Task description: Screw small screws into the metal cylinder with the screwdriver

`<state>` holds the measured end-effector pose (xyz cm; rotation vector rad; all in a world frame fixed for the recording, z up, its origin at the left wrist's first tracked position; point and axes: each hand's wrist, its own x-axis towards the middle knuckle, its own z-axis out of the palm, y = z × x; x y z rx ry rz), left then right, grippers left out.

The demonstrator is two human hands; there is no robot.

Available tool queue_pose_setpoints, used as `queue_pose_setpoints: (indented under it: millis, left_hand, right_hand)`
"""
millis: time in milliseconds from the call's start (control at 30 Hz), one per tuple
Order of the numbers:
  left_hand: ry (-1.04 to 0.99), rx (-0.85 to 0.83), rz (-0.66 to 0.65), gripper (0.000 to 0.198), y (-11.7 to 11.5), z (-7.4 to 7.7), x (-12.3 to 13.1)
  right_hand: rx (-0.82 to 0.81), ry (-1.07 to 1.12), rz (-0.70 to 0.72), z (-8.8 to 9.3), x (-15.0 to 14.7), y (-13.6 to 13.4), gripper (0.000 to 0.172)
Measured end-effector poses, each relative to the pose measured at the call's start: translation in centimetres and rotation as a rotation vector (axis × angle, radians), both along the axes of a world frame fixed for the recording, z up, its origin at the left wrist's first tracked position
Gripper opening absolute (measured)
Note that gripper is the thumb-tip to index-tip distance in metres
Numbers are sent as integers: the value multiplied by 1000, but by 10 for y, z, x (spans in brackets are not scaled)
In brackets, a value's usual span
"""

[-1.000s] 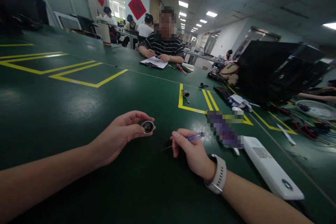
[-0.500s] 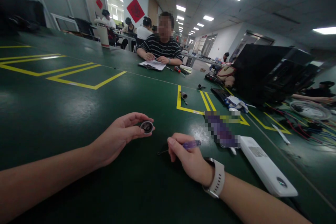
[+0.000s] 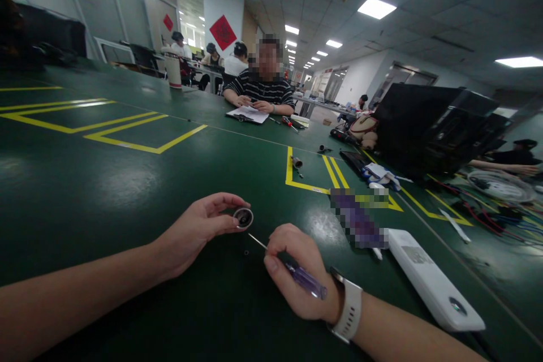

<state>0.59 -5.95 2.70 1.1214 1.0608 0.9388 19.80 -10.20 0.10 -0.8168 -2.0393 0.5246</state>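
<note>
Over the table [image 3: 237,158], left hand [image 3: 197,232] pinches a round part [image 3: 244,218]; right hand [image 3: 300,257] grips a screwdriver [image 3: 309,283].

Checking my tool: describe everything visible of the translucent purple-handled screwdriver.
The screwdriver has a translucent purple, plastic-looking handle and a thin, metallic shaft. The bare right hand grips it, hiding where they meet. It slants over the green table, shaft pointing toward the round, grey-rimmed part in the left hand but not touching it. Tip shape: too small to tell.
</note>
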Motion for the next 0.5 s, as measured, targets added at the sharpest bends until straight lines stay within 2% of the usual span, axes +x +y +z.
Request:
queue_pose_setpoints:
  millis: [100, 200, 300, 500]
  left_hand:
    - [14, 8, 6, 24, 1, -1, 0]
    - [36, 7, 19, 24, 2, -1, 1]
    - [39, 12, 10, 24, 3, -2, 0]
    - [39, 6, 4, 26, 4, -4, -1]
  right_hand:
    - [-102, 28, -10, 3, -2, 2, 16]
    - [-352, 85, -11, 5, -3, 6, 29]
    - [-551, 169, 8, 6, -3, 10, 32]
    - [-605, 181, -15, 7, -5, 11, 32]
